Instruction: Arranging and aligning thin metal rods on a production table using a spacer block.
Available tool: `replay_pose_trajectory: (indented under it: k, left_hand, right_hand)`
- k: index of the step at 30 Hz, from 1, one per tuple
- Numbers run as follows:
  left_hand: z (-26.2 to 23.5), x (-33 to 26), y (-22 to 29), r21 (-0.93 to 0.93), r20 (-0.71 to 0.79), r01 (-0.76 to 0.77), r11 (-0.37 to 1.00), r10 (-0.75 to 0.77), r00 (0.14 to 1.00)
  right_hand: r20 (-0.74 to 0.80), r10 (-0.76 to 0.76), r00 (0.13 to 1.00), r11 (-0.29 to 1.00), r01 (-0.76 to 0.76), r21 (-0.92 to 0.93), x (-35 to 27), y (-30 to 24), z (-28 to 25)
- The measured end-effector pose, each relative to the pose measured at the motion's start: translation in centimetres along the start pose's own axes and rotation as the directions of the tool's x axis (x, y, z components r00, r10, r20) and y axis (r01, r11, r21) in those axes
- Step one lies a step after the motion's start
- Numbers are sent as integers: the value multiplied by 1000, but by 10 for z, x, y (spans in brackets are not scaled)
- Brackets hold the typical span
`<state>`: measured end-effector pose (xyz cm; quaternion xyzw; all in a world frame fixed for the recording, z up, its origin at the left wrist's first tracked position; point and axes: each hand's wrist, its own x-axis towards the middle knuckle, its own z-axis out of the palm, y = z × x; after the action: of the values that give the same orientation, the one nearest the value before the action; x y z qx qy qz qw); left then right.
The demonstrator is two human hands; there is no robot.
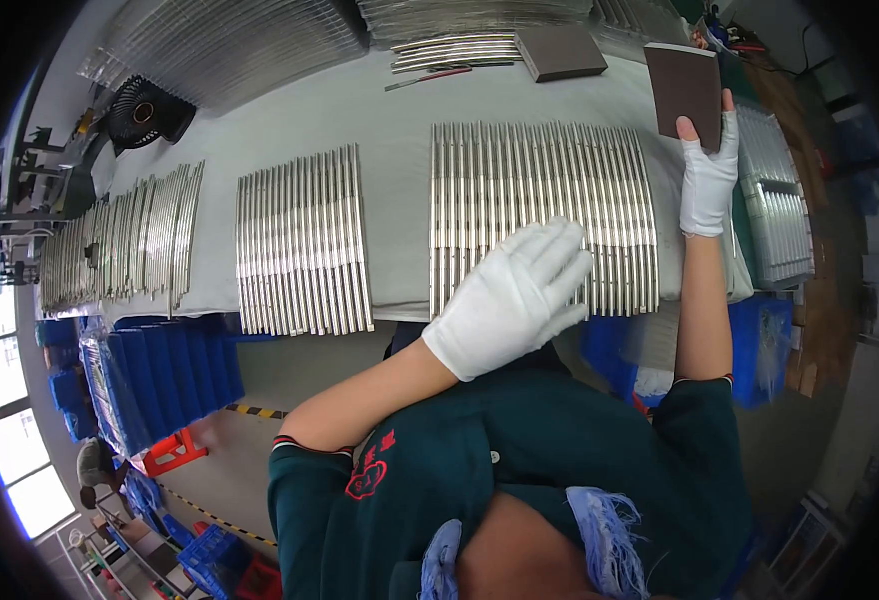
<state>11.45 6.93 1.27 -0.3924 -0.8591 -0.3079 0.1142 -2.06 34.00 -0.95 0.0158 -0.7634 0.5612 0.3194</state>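
Observation:
My left hand (516, 298), in a white glove, lies flat with its fingers stretched out over the lower part of a wide row of shiny metal rods (540, 175). Those rods lie side by side on a pale cloth-covered table (395, 200). At the right, my right hand (710, 185), gloved in white with thumb and a fingertip bare, grips a flat dark brown block (685, 92) by its lower end. The block is raised beside the row's far right corner. A similar brown block (562, 54) rests at the back of the table.
Further left lie a second row of rods (300, 240) and a looser group (125, 245). A black fan (147, 112) stands at the far left. Several rods (455, 50) and a thin red-handled tool (430, 78) lie at the back. Clear plastic trays (775, 200) are stacked at the right.

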Motion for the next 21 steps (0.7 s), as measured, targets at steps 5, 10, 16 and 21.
replay_pose_trajectory:
  k: [5,10,16,21]
  left_hand:
    - [-36,-29,-28,517,-135,452,727,-453,881]
    - [-14,-30,-33,516,-167,460,722,-443,881]
    - [-3,-23,-22,418,-153,536,733,-525,837]
    - [-25,-42,-32,254,-26,401,880,-409,912]
  right_hand:
    - [-33,46,998,997,-44,60,2,2,-1]
    - [-21,85,996,996,-85,20,4,2,-2]
    - [95,37,995,999,-36,-17,-1,17,6]
    - [180,-19,983,999,26,-37,-9,33,9]
